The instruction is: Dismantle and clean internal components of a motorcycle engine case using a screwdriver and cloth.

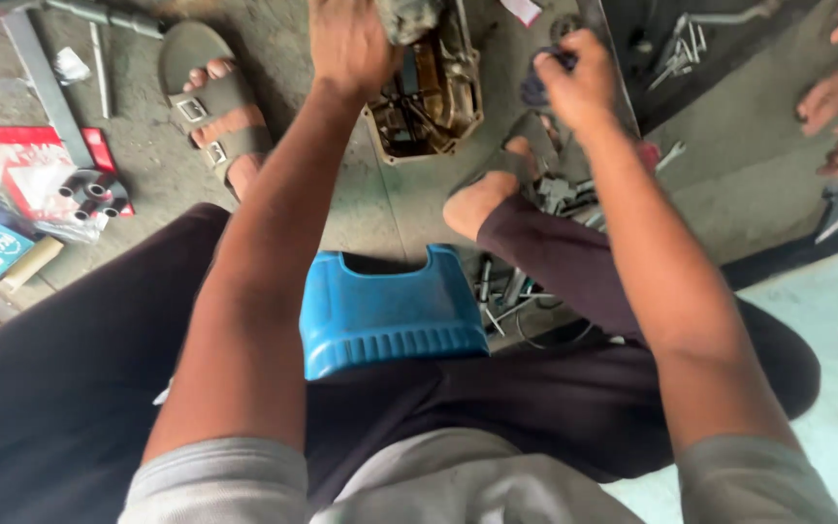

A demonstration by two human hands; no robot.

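Stool (385, 315) below; left hand (349, 44) atop engine part (429, 92) (greasy).

Concrete floor (380, 209) is carrying a blue plastic stool (385, 311), an oily metal casing (434, 102), loose tools (516, 291), a red packet (26, 165) and, seemingly, metal rods (99, 68).

The metal housing (429, 97) lies on the floor (729, 165) ahead of the stool (385, 315), between both sandalled feet.
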